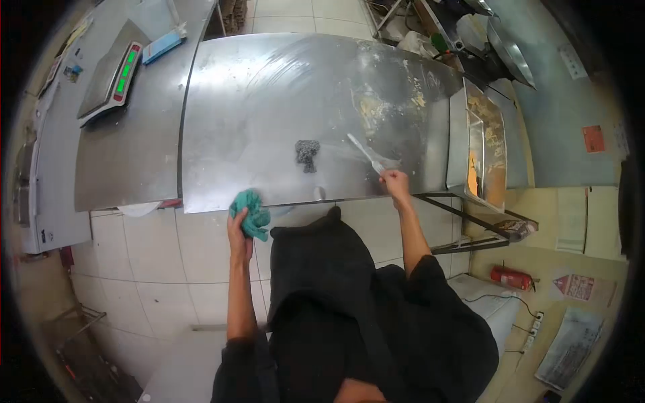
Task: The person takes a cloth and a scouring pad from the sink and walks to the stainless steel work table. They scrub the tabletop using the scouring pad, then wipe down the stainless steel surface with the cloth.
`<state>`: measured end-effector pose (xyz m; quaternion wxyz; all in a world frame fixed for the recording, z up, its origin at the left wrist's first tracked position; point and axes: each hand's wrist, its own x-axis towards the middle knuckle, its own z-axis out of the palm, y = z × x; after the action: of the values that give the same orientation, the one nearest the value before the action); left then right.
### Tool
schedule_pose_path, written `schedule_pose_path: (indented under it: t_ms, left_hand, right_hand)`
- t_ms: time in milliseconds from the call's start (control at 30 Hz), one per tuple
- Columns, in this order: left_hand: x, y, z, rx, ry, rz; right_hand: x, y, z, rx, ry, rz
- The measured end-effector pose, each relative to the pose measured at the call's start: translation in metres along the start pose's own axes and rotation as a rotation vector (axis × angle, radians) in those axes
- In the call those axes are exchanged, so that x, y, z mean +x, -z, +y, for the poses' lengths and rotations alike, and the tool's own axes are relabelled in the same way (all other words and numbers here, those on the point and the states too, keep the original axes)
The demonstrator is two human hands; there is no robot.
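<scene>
My left hand (238,232) is closed round a crumpled green cloth (250,209) at the front edge of the metal table (235,121). On the right, my right hand (394,183) grips the near end of a slim, light-coloured tool (365,151), whose far end points forward and left over the tabletop. Between the hands, a dark scouring pad or speckled clump (308,154) lies on the metal; which it is I cannot tell. Pale, yellowish residue (373,107) marks the right part of the surface, and whitish smears show toward the back.
A scale (111,80) with a green display and a blue packet (162,47) are on the left counter (144,134). A metal tray (477,144) stands at the table's right end. Black metal bars (470,243) extend below it. A fire extinguisher (512,277) is at the lower right.
</scene>
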<state>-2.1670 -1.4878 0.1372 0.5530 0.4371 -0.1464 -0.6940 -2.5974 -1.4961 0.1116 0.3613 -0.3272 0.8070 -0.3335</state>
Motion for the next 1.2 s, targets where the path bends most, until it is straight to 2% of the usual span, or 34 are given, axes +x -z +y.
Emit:
schedule_pose_path:
  t_ms: [67,133,167,233,367,433,467,500,567,633,800,900,967,1000,1067,1100,1167,1200]
  left_hand:
    - [0.017,-0.015,0.012,0.035,0.081,-0.068]
    - [0.025,-0.028,0.010,0.082,0.008,-0.149]
    - [0.027,-0.033,0.006,0.086,0.008,-0.145]
    - [0.028,-0.042,-0.004,0.112,-0.002,-0.199]
    - [0.002,-0.075,-0.035,0.064,0.024,-0.230]
    - [-0.012,-0.083,-0.059,0.007,0.056,-0.183]
    - [-0.018,-0.086,-0.068,-0.025,0.055,-0.153]
    - [-0.029,-0.089,-0.072,-0.018,0.018,-0.114]
    - [-0.047,-0.090,-0.080,-0.135,0.090,-0.070]
    - [-0.057,-0.079,-0.089,-0.156,0.049,-0.010]
    - [-0.110,-0.051,-0.093,-0.151,-0.058,0.132]
    - [-0.137,-0.029,-0.087,-0.227,-0.046,0.133]
    - [-0.155,-0.018,-0.071,-0.523,-0.115,0.015]
    - [-0.163,-0.005,-0.067,-0.538,-0.140,0.020]
    - [-0.177,0.031,-0.064,-0.846,-0.091,0.089]
    - [-0.179,0.054,-0.067,-0.872,-0.120,0.098]
    - [-0.184,0.104,-0.075,-0.641,-0.177,0.147]
    - [-0.199,0.118,-0.064,-0.670,-0.212,0.171]
  right_hand:
    - [-0.020,0.005,0.015,-0.047,-0.053,0.007]
    - [-0.036,0.002,0.014,0.201,-0.174,-0.068]
    - [-0.041,0.000,0.015,0.204,-0.178,-0.073]
    - [-0.050,-0.007,0.013,0.487,-0.217,-0.200]
    - [-0.075,-0.038,-0.018,0.597,-0.164,-0.351]
    - [-0.090,-0.058,-0.033,0.645,-0.100,-0.601]
    - [-0.095,-0.063,-0.036,0.648,-0.097,-0.645]
    - [-0.101,-0.072,-0.039,0.624,-0.060,-0.751]
    - [-0.116,-0.089,-0.042,0.589,-0.025,-0.927]
    - [-0.131,-0.096,-0.039,0.515,0.087,-0.875]
    - [-0.164,-0.109,-0.029,0.369,0.156,-1.022]
    - [-0.185,-0.128,-0.027,0.230,0.239,-1.064]
    - [-0.200,-0.139,-0.035,0.162,0.260,-1.119]
    - [-0.208,-0.146,-0.040,0.102,0.269,-1.151]
    - [-0.231,-0.163,-0.049,0.042,0.339,-1.231]
    - [-0.243,-0.175,-0.053,0.000,0.391,-1.295]
    - [-0.265,-0.207,-0.054,-0.117,0.494,-1.358]
    - [-0.282,-0.226,-0.055,-0.203,0.589,-1.389]
